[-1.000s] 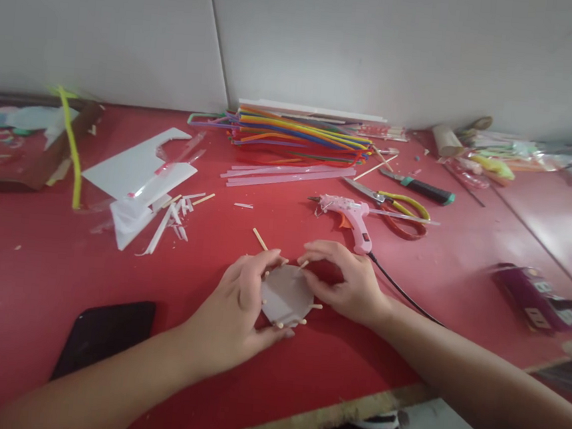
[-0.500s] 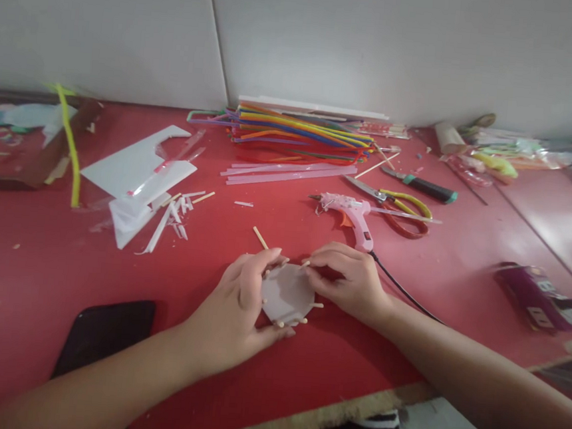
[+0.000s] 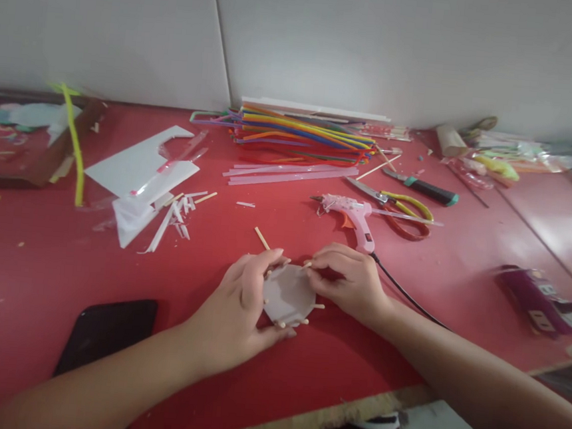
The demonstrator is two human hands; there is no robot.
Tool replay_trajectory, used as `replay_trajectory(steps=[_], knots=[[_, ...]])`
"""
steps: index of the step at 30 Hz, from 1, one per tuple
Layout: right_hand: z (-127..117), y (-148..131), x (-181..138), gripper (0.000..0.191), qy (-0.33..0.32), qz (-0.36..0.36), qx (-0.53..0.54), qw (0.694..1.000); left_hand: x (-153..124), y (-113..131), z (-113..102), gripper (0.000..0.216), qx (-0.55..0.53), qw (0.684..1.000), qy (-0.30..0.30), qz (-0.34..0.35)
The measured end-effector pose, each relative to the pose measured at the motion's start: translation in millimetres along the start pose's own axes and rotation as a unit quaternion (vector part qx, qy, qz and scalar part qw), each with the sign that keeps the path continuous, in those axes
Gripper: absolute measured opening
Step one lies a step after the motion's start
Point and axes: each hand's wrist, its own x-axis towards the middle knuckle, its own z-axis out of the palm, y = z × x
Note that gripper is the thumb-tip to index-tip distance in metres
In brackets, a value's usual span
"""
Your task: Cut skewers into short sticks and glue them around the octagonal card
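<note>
A round pale grey-white disc (image 3: 289,295) with several short wooden sticks around its rim is near the table's front edge. My left hand (image 3: 246,294) is curled round the disc's left side, thumb at the near rim and fingers at the far rim. My right hand (image 3: 343,276) pinches a short wooden stick (image 3: 307,266) at the disc's far right rim. Its lower fingers are hidden. Another wooden stick (image 3: 262,238) lies just beyond my left hand. A pink hot glue gun (image 3: 349,213) rests on its side past my right hand.
Scissors (image 3: 406,215) and a utility knife (image 3: 431,190) lie behind the glue gun. Pipe cleaners (image 3: 303,136) and glue sticks (image 3: 289,175) line the back. White board scraps (image 3: 140,162) are at left, a black phone (image 3: 108,332) near my left forearm, a purple power strip (image 3: 541,300) at right.
Both hands keep nearly the same place on the disc and stick. The stick in my right fingers looks slightly more tilted inward. The whole view has shifted a little.
</note>
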Motion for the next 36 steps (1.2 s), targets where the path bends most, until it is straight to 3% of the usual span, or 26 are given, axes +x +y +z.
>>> replay_trajectory(steps=[19, 36], knots=[[-5.7, -0.1, 3.8, 0.016, -0.072, -0.003, 0.014, 0.997, 0.0, 1.7, 0.0, 0.088, -0.006, 1.000, 0.007, 0.006], [-5.3, -0.6, 2.5, 0.014, -0.070, 0.025, 0.017, 0.997, -0.4, 1.1, 0.2, 0.090, -0.011, 1.000, -0.002, -0.002]])
